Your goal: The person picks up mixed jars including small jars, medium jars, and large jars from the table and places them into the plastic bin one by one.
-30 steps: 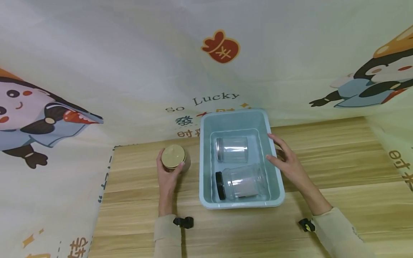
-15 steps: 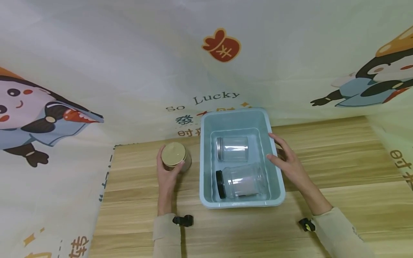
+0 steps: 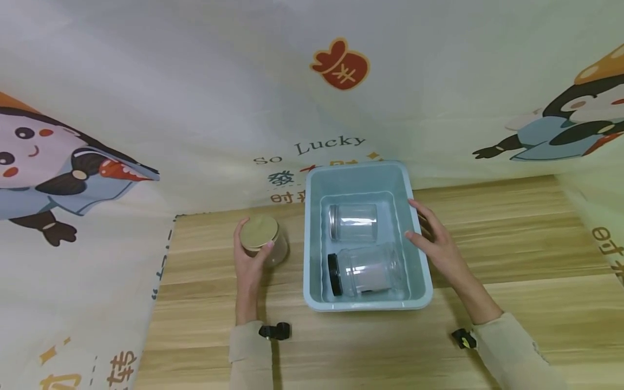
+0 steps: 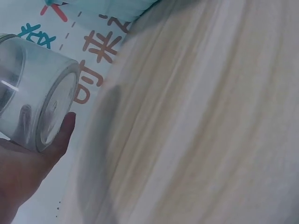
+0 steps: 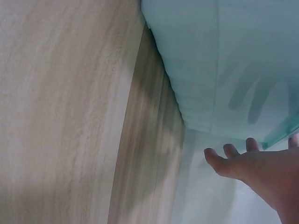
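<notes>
My left hand grips a clear jar with a gold lid, thumb on one side and fingers on the other. In the left wrist view the underside of the clear jar shows, tilted and off the table. My right hand is at the right rim of a blue plastic bin, thumb and a fingertip at the edge. Its fingers look fairly straight in the right wrist view, beside the bin's outer wall. Inside the bin lie a clear jar with a silver lid and a larger clear jar with a black lid.
The wooden table carries the bin near its back edge. A printed cloth with cartoon figures hangs behind and at both sides. Dark camera mounts sit at the wrists.
The left hand and the gold-lidded jar shift slightly left in the head view, and more of the jar's side shows. The right hand stays at the bin's rim. The head view shifts slightly.
</notes>
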A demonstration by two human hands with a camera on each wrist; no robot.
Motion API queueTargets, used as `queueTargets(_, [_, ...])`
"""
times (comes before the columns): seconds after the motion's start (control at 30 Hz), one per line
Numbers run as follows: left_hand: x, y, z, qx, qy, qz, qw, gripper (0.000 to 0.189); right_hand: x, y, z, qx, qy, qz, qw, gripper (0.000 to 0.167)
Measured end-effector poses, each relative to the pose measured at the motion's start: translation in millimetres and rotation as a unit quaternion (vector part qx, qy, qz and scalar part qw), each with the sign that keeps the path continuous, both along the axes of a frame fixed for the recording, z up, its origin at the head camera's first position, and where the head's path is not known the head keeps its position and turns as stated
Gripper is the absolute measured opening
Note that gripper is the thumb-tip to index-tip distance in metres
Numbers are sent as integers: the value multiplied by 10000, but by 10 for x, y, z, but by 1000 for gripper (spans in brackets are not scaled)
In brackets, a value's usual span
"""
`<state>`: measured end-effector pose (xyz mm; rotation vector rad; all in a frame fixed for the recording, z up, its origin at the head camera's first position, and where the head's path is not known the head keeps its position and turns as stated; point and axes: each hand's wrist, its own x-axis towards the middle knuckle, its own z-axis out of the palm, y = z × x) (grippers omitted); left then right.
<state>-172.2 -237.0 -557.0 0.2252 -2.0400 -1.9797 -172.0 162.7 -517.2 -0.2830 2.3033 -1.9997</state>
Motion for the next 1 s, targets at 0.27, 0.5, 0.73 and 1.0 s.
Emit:
queueTargets(0.27, [19, -8, 69, 94, 83, 3, 9999, 75, -19, -13, -33, -72, 145, -52, 9999, 61])
queueTargets(0.5, [14, 2, 134, 0, 275, -28, 9996, 77, -39, -18, -48, -6, 129, -21, 9999, 62])
queueTargets(0.73, [45, 19, 211, -124, 352, -184, 9991, 77, -39, -22, -66, 11, 130, 23, 9999, 61])
queueTargets(1.0, [68, 3, 242, -209, 353, -489, 9980, 78, -16, -35, -96, -58, 225, 1, 9997, 59])
